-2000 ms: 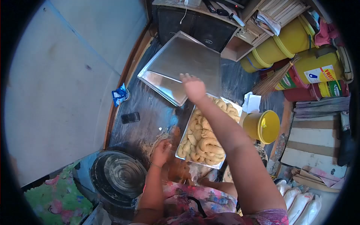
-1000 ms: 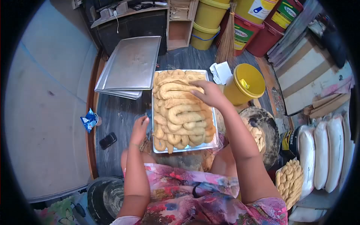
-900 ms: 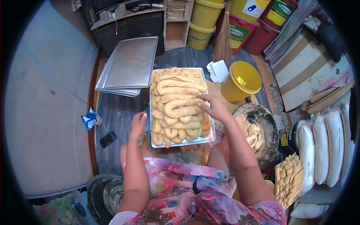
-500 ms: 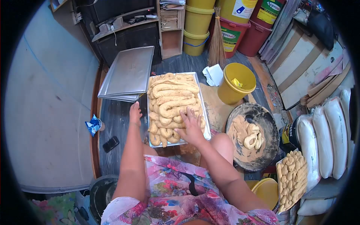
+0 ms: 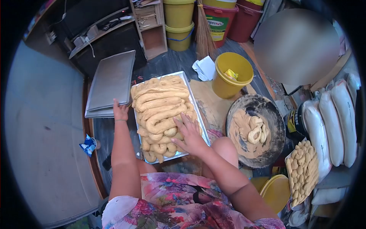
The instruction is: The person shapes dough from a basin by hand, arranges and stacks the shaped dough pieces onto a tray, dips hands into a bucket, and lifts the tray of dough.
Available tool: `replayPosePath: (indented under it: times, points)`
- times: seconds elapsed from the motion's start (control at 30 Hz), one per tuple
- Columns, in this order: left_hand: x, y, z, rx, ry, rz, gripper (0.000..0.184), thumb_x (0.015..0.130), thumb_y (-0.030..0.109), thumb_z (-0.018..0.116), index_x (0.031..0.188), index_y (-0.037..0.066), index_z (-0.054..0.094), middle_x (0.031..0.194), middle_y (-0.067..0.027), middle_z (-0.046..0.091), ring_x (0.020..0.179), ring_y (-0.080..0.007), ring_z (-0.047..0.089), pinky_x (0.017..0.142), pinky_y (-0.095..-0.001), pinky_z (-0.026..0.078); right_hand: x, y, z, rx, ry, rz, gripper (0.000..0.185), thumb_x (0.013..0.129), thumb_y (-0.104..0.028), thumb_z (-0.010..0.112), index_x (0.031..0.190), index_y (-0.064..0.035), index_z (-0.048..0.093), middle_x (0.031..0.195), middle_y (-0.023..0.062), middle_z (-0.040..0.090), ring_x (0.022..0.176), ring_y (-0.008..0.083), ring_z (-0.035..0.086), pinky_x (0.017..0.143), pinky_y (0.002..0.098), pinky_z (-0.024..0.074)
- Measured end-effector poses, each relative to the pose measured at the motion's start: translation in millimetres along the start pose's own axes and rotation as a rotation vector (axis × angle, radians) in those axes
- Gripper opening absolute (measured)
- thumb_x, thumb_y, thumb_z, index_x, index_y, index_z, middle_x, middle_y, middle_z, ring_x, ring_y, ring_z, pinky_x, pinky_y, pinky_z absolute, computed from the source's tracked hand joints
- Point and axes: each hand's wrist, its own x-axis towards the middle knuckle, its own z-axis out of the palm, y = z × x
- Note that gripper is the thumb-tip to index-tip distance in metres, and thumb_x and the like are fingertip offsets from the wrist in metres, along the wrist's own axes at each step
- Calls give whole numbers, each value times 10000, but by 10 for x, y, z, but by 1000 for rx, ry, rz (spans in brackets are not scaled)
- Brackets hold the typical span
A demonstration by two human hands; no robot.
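Long ropes of tan dough (image 5: 162, 103), folded and looped over one another, are heaped on a metal tray (image 5: 195, 100) in front of me. My right hand (image 5: 189, 135) rests on the near right side of the heap, its fingers spread and holding nothing. To the left lies a stack of flat metal trays (image 5: 111, 78). My left hand (image 5: 121, 111) is at the near right corner of that stack, fingers stretched out against the edge; whether it presses on the metal I cannot tell.
A dark round basin (image 5: 275, 147) holds flour and some dough pieces (image 5: 257, 131). Behind it stands a yellow bucket (image 5: 232, 76) with a yellow wrapper inside. White paper (image 5: 204, 68), a broom (image 5: 206, 36), a tray of small dough pieces (image 5: 303, 171) and white sacks (image 5: 331, 122) surround the area.
The view has turned, shifting most things left in the picture. My left hand has moved forward to the tray stack's edge. My right hand stays on the dough.
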Motion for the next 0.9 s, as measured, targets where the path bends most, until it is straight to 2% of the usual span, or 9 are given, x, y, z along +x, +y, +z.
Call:
replayPosePath:
  times: [0.1,0.23,0.33,0.43,0.47,0.63,0.67,0.77,0.9]
  points:
    - [105,124,-162,24,103,92,892,812,607,558,1438,78,204,1459,-164,229,1367,-328,230,1094,-515,178,30,76,-25,29,6,22,737,852,-441,573,1451,-153,252,1478,242,181,1377,407,161,1086,599,96]
    - [30,276,-337,132,91,-69,922,798,568,599,1438,44,192,1474,-175,202,1376,-326,209,1093,-502,187,31,94,-34,33,6,44,732,848,-433,580,1445,-152,263,1482,237,176,1375,409,169,1084,598,120]
    - [-263,337,-184,327,87,46,838,837,523,577,1443,64,223,1477,-165,209,1354,-320,255,1078,-464,216,11,93,-41,67,16,54,732,844,-423,587,1444,-151,267,1485,232,175,1377,408,167,1084,597,127]
    - [-1082,397,279,406,-67,153,730,873,483,549,1411,54,305,1450,-162,271,1332,-303,292,1064,-438,243,-45,102,-3,115,26,76,737,839,-415,595,1444,-151,267,1487,229,173,1377,408,168,1085,595,132]
    - [-1444,394,486,436,-93,212,647,877,473,549,1346,46,420,1477,-134,262,1321,-276,310,1063,-389,252,-49,101,-14,125,27,79,741,836,-414,598,1444,-149,267,1487,229,174,1376,409,171,1084,595,134]
    - [-2530,22,960,757,-249,535,446,916,240,555,1285,4,471,1394,-121,390,1241,-227,426,1043,-358,313,-54,123,1,195,69,131,762,817,-374,631,1443,-144,264,1476,233,197,1363,406,202,1077,584,171]
    - [-2671,-59,956,870,-249,589,342,891,180,600,1200,43,552,1398,-147,359,1267,-242,377,1019,-336,337,-73,133,20,216,99,151,760,813,-352,640,1442,-145,267,1468,235,214,1353,404,226,1079,570,188]
    - [-3059,-247,1129,1128,-351,693,337,863,189,624,1164,46,578,1424,-188,305,1291,-299,364,1034,-370,336,-53,279,170,376,211,185,778,803,-337,652,1438,-117,260,1441,245,259,1333,404,268,1084,528,218]
    - [-3686,-267,1800,1163,-551,715,355,836,206,651,1147,47,590,1421,-216,305,1308,-335,338,1062,-388,297,-181,560,-178,547,459,165,798,794,-341,659,1424,-57,261,1396,261,324,1297,397,330,1089,436,258]
